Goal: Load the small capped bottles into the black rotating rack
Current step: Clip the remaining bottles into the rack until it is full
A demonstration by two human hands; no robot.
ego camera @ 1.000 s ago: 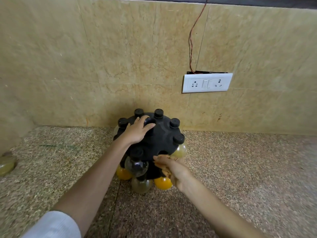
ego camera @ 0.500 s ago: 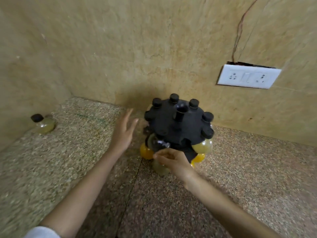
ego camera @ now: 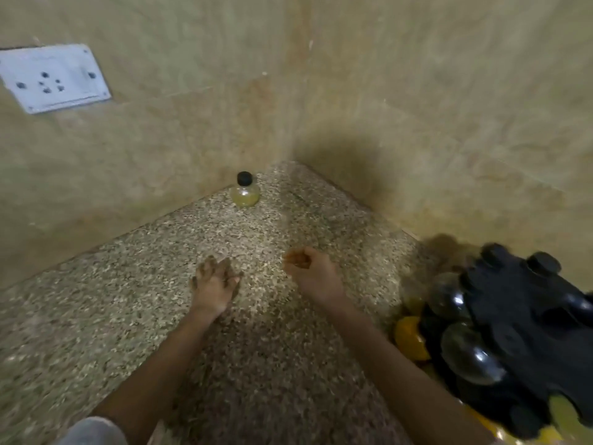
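One small round bottle [ego camera: 244, 191] with a black cap and pale yellow contents stands alone in the far corner of the counter, against the wall. The black rotating rack [ego camera: 526, 329] sits at the right edge of the view, blurred, with several capped bottles hanging in it, some clear, some orange. My left hand [ego camera: 214, 283] hovers over the counter in the middle, fingers apart and empty. My right hand [ego camera: 310, 272] is beside it, fingers loosely curled, holding nothing. Both hands are well short of the lone bottle and left of the rack.
The speckled granite counter [ego camera: 96, 332] meets two beige tiled walls in a corner behind the lone bottle. A white socket plate [ego camera: 54, 78] is mounted on the left wall.
The view has swung left, so the rack went to the right edge and the lone bottle came to the centre. Both hands left the rack and moved out over the counter.
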